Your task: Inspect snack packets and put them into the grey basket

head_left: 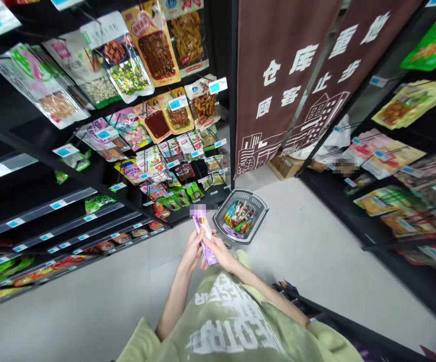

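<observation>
Both my hands hold one long purple snack packet (209,250) in front of my shirt. My left hand (193,250) has its fingers closed round the packet's left side, with the thumb on its front. On the right side, my right hand (220,253) grips the same packet, its thumb also on the front. The packet's top end is blurred out. Just beyond my hands, to the right, a grey basket (258,229) stands on the floor and holds several colourful snack packets (240,216).
Black shelves with hanging snack bags (157,55) rise on the left. More stocked racks (402,216) line the right. Brown curtains (278,40) with white lettering hang ahead, a cardboard box (286,166) at their foot. Another dark shelf edge (338,306) is at the lower right.
</observation>
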### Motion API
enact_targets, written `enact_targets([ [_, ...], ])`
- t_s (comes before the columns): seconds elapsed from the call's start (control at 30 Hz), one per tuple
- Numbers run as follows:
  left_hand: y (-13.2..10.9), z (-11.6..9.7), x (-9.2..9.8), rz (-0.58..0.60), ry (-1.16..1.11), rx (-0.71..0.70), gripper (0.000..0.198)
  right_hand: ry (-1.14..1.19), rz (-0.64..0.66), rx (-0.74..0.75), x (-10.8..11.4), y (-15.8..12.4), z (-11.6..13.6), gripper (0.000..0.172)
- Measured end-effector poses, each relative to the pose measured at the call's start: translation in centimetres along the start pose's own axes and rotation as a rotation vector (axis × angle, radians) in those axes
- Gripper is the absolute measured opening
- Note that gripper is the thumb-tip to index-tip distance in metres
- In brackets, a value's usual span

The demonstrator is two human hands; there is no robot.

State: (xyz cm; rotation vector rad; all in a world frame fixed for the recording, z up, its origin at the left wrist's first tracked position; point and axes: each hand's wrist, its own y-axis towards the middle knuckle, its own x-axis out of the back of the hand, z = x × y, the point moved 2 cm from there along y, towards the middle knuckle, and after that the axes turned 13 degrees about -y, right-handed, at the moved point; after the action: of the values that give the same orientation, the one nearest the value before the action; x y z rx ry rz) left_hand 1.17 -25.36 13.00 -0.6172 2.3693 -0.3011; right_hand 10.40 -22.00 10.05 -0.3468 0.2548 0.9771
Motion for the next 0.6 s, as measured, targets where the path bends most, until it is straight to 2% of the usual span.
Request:
enact_targets([
  [0.1,-0.8,0.6,0.4,-0.078,-0.031,-0.029,0.043,-0.033,0.039,-0.033,-0.2,-0.2,-0.2,0.058],
  [0.2,-1.0,1.2,0.9,-0.166,-0.033,-0.062,0.044,-0.127,0.018,-0.056,-0.2,-0.2,-0.6,0.050],
  [0.27,-0.6,1.4,1.3,-0.220,-0.043,-0.112,0.044,-0.214,-0.050,-0.043,0.1,-0.2,-0.8,0.045],
  [0.33,-0.1,1.3,1.8,-0.267,-0.046,-0.197,0.044,-0.338,-0.173,0.005,0.6,-0.1,-0.7,0.041],
  [0.43,0.7,0.9,2.4,-0.323,0.097,-0.352,0.040,-0.535,-0.354,0.140,1.4,-0.1,-0.1,0.029],
  [0.53,1.1,0.4,2.6,-0.328,0.305,-0.430,0.037,-0.587,-0.412,0.243,1.6,-0.1,0.5,0.022],
  [0.6,1.1,0.1,2.5,-0.306,0.327,-0.421,0.039,-0.549,-0.421,0.244,1.5,0.0,0.5,0.022],
])
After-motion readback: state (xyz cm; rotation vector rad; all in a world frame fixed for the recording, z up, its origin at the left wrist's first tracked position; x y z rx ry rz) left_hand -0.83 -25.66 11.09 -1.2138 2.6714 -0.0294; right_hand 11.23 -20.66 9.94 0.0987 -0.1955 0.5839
